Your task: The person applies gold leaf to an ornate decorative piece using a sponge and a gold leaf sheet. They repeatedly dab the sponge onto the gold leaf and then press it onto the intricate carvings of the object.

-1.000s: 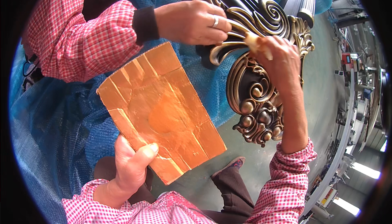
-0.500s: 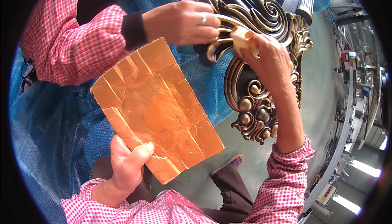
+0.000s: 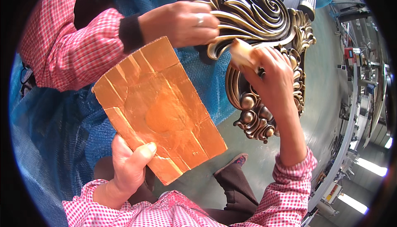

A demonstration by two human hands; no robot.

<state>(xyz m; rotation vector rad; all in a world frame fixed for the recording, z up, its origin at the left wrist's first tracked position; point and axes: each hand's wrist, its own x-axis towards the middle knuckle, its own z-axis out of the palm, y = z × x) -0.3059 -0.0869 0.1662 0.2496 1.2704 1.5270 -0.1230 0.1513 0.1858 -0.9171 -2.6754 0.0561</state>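
Fingers of the left hand (image 3: 126, 169) clasped an orange board (image 3: 159, 107). Right hand (image 3: 271, 78), at two o'clock, pinched a pale pad (image 3: 242, 53) against the carved scrollwork (image 3: 264, 16).

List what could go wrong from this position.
The gold-coated board is pinched only at its lower corner by the left hand, so it may tip or slip. The right hand presses a small pad on the ornate carving right beside a co-worker's hand; they might bump.
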